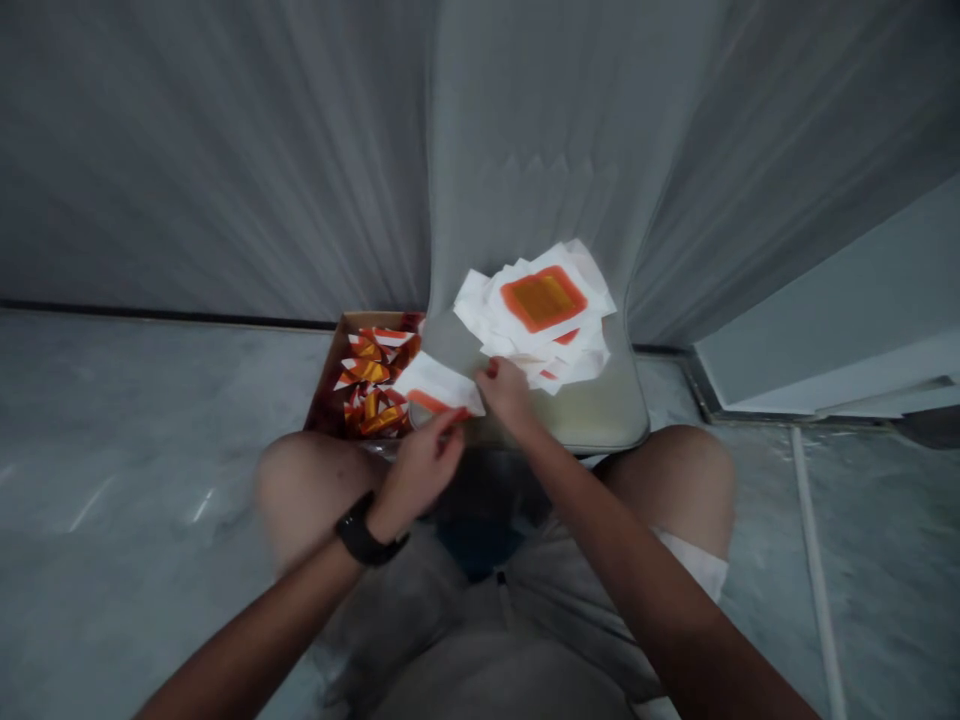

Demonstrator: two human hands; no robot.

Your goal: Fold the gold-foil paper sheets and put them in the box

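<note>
A white paper sheet with an orange patch [442,383] hangs tilted between my hands, above the front left of a chair seat. My left hand [426,462], with a black watch on its wrist, pinches the sheet's lower edge. At its right corner, the fingers of my right hand [510,392] are closed on it, slightly blurred. Just beyond my right hand lies a loose pile of white paper sheets [487,310]; the top one carries an orange-and-gold square [545,298]. Left of the sheet, a box [322,395] contains several folded orange-gold pieces [373,371] with white edges.
The pile lies on a pale chair seat [600,425] with a tall backrest [555,130]. Grey curtains [225,160] hang behind. My knees flank the seat. A white panel [840,300] stands on the right above a marbled floor [150,430].
</note>
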